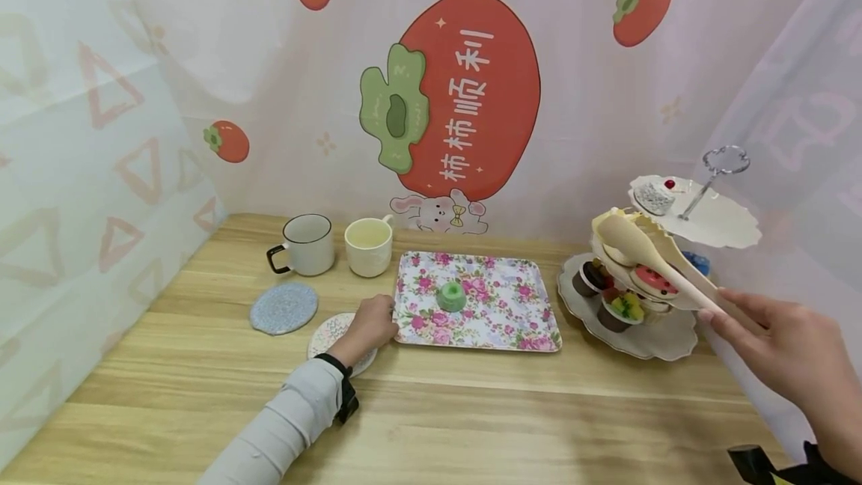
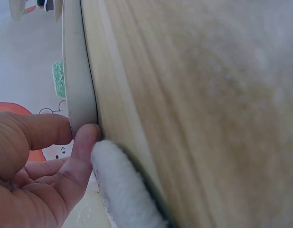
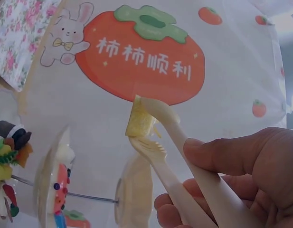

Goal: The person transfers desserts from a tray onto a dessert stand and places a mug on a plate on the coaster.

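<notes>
My right hand (image 1: 788, 343) grips cream-coloured tongs (image 1: 663, 264), one arm spoon-shaped and the other fork-shaped. Between the tong tips is a yellow piece (image 3: 139, 120), clear in the right wrist view, held beside the tiered stand's middle level. My left hand (image 1: 370, 326) pinches the left edge of the floral tray (image 1: 498, 320) between thumb and fingers; the left wrist view shows the rim (image 2: 80, 80) between them. On the tray sits a green cake-like piece (image 1: 451, 296). A round patterned coaster (image 1: 330, 331) lies partly under the left hand and wrist.
The tiered stand (image 1: 730, 219) at the right carries toy cupcakes (image 1: 621, 310) and a small white cake (image 1: 654, 198) on top. Behind the left hand stand a white mug (image 1: 311, 247) and a cream cup (image 1: 369, 249). A grey-blue coaster (image 1: 283, 307) lies farther left.
</notes>
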### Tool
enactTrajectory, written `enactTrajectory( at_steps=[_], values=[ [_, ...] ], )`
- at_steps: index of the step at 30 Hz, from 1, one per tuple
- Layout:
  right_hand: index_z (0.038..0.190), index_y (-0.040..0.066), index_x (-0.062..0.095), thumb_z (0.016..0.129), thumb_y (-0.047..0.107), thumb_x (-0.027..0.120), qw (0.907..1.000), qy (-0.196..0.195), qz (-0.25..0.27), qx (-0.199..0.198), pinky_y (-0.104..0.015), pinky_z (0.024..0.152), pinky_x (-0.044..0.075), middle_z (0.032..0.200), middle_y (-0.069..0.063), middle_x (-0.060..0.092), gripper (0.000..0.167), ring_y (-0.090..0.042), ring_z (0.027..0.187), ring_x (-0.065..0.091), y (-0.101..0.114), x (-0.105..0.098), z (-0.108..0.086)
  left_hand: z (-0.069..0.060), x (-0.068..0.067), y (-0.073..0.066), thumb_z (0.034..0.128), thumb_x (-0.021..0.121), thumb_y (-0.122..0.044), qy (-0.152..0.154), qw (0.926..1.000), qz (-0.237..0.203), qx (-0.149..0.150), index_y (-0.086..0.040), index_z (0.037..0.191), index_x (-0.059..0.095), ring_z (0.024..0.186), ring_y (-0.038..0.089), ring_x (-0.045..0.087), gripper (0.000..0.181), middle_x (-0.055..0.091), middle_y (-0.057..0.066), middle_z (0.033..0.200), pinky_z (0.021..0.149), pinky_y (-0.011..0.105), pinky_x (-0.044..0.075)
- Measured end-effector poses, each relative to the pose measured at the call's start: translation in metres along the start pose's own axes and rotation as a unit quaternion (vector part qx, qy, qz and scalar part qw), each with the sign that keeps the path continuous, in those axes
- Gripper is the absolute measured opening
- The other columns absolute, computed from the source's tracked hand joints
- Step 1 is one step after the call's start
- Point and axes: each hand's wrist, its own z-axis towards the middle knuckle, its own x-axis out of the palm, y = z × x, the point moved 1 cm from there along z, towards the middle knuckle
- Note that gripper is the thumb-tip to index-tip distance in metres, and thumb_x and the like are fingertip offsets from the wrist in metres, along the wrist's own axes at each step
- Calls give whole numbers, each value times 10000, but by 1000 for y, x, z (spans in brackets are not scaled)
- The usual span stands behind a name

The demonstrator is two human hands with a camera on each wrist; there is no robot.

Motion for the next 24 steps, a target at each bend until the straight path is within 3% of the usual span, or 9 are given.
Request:
enactTrajectory(
  at_steps=[9, 14, 16, 18, 20, 21, 23, 24],
  values=[
    [1108, -134, 583, 883, 315, 628, 9986, -231, 49, 478, -289, 427, 322, 748, -304, 598, 504, -184, 524, 471, -2, -13, 0, 0, 1, 1, 740, 602, 69, -52, 9999, 72, 76, -78, 642, 394, 515, 146, 303, 273, 291, 12, 588, 468, 257, 267],
    [1141, -205, 507, 897, 166, 615, 9928, -507, 806, 724, -215, 378, 318, 768, -367, 578, 457, 15, 481, 386, -12, -18, 2, 0, 1, 1, 735, 602, 71, -55, 9999, 31, 79, -77, 642, 396, 514, 147, 306, 271, 302, 13, 584, 466, 258, 267],
    [1120, -234, 495, 892, 118, 612, 9891, -656, 1121, 695, -194, 375, 323, 671, -236, 613, 436, 53, 480, 396, -18, -19, 4, 0, 1, 1, 738, 600, 72, -46, 10000, 11, 77, -78, 643, 399, 510, 146, 304, 268, 304, 13, 581, 464, 258, 265],
    [1102, -258, 484, 888, 94, 608, 9849, -774, 1383, 692, -182, 373, 325, 594, 62, 601, 430, 78, 478, 408, -24, -20, 5, -1, 1, 1, 744, 595, 73, -34, 10000, 3, 87, -83, 643, 393, 503, 142, 295, 274, 299, 10, 576, 461, 257, 261],
    [1084, -274, 481, 885, 89, 607, 9823, -940, 1446, 727, -176, 365, 319, 607, 320, 484, 433, 98, 463, 400, -29, -21, 6, -1, 0, 1, 746, 591, 74, -39, 9999, 1, 113, -88, 641, 380, 496, 138, 281, 286, 287, 6, 571, 460, 254, 255],
    [1079, -273, 486, 886, 95, 606, 9829, -1017, 1324, 777, -175, 361, 316, 595, 319, 481, 433, 110, 455, 386, -32, -21, 7, -1, 0, 1, 747, 589, 75, -39, 9999, -10, 116, -90, 640, 371, 492, 136, 274, 294, 280, 4, 568, 459, 253, 252],
    [1091, -261, 493, 875, 93, 617, 9822, -1162, 1134, 944, -169, 359, 305, 558, 120, 602, 433, 140, 456, 355, -42, -19, 8, -2, 0, 0, 745, 587, 78, -39, 9999, -22, 112, -92, 640, 361, 487, 134, 263, 302, 271, 3, 563, 458, 253, 248],
    [1105, -248, 499, 867, 93, 625, 9810, -1199, 1078, 1077, -163, 365, 303, 616, -56, 653, 434, 155, 464, 344, -52, -16, 9, -2, 0, 0, 744, 588, 78, -40, 9999, -21, 102, -91, 641, 368, 484, 133, 266, 296, 275, 3, 559, 457, 252, 250]
  ],
)
